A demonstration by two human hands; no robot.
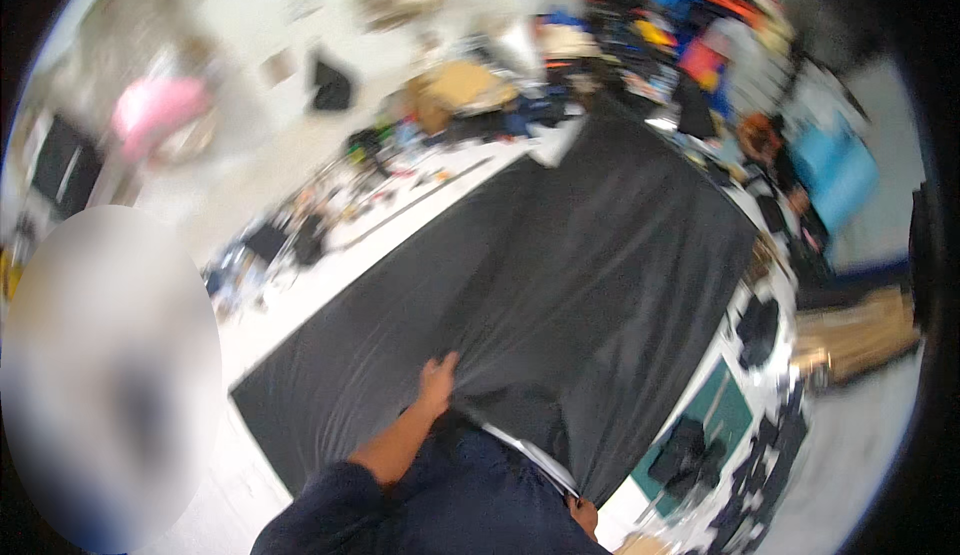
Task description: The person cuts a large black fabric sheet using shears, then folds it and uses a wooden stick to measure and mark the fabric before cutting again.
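Left hand (437,379) pinches a fold of black fabric (560,275) at the worktop's (300,305) near edge. Fabric spreads over most of the worktop, creased toward the grip. Right hand (583,513) clasps the fabric's near-right corner, fingers mostly hidden.

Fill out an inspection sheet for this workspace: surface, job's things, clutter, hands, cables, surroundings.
Surface: white table, mostly covered.
Job's things: black cloth spread across the table, creased toward the near edge.
Clutter: small tools and parts along the far side; black cut pieces and a green mat at right.
Hands: left hand grips the cloth; right hand at its near corner, grip unclear.
Cables: nothing seen clearly.
Surroundings: cardboard box, colourful heap, blurred.
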